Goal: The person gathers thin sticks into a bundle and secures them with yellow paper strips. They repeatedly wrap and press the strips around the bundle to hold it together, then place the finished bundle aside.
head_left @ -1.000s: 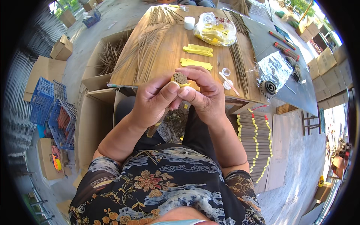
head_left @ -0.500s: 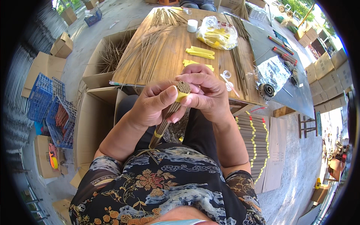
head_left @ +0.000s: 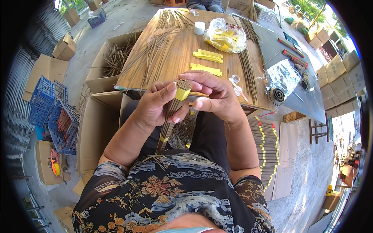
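Observation:
My left hand (head_left: 157, 101) is wrapped round a bundle of thin brown incense sticks (head_left: 171, 116), its thumb pressed near the top end. A yellow paper band (head_left: 182, 93) circles the bundle just below that top end, and another yellow band (head_left: 163, 139) goes round it lower down. The bundle slants, its lower end close to my shirt. Beside the top end is my right hand (head_left: 217, 97), thumb and fingers apart. Its fingertips reach close to the far side of the bundle; whether they touch it I cannot tell.
The wooden table (head_left: 182, 42) ahead bears loose sticks (head_left: 155, 54), yellow paper strips (head_left: 206, 70), a plastic bag (head_left: 225, 35) of strips and a white jar (head_left: 199, 28). Cardboard boxes (head_left: 99, 128) stand left, with blue crates (head_left: 62, 128) beyond. Finished bundles (head_left: 262, 151) lie at right.
My right thumb has come away from the yellow band, and the right fingers have spread. The bundle's top has shifted slightly left and up in my left hand, baring more of the band.

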### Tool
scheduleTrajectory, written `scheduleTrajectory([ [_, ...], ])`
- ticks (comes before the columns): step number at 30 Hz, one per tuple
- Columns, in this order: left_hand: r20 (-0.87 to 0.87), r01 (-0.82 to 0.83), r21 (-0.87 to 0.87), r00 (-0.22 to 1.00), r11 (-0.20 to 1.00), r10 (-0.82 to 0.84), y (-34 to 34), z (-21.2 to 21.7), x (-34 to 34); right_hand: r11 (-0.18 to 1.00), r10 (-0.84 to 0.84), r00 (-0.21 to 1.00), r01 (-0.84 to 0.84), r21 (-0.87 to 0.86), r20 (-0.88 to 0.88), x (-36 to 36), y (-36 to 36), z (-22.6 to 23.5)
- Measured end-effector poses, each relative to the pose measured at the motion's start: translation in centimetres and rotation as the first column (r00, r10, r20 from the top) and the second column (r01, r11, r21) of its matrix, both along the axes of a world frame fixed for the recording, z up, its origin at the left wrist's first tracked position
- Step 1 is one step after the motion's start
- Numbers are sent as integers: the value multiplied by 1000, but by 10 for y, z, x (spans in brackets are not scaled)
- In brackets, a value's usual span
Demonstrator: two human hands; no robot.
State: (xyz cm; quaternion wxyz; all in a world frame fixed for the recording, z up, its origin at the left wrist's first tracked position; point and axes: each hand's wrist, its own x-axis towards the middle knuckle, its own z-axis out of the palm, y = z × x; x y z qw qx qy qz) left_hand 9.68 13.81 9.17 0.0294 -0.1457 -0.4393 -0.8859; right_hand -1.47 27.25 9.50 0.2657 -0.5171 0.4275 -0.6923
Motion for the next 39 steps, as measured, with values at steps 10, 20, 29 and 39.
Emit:
scheduleTrajectory([
  [10, -53, 20, -50, 998, 999, -23, -7, 5, -3, 1000, 29, 998, -28, -10, 62, -3, -5, 0],
  [20, -264, -313, -80, 922, 946, 283, -18, 31, -18, 967, 142, 980, -167, 193, 138, 34, -27, -39],
  [29, -231, -731, -446, 651, 516, 723, -15, 35, -16, 921, -213, 950, 273, 278, -229, 45, -35, -42],
  [39, -319, -696, -290, 718, 657, 619, -32, 29, -49, 972, -123, 964, 69, 224, 236, 30, -44, -40],
])
